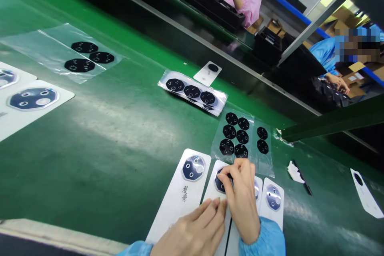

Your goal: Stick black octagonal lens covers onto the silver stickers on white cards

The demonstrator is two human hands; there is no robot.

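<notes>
Four white panels with rounded corners lie side by side before me, each with a dark octagon patterned like a camera cluster near its far end. My left hand (195,230) rests flat, fingers stretched, on the second white panel (211,190). Over that panel's octagon (220,184), the thumb and fingers of my right hand (241,194) are pinched together; whatever sits between them is hidden. To the left lies a white panel (172,200) with dark lettering below its octagon. My right hand partly covers the third panel, and the fourth panel (273,198) shows at the right.
Clear film sheets (220,156) with black octagonal stickers lie just beyond; another sheet (45,56) is far left. A stack of film strips (192,94) sits mid-table. A black pen (303,178) lies right, near a green post (336,118). Two co-workers sit across the bench.
</notes>
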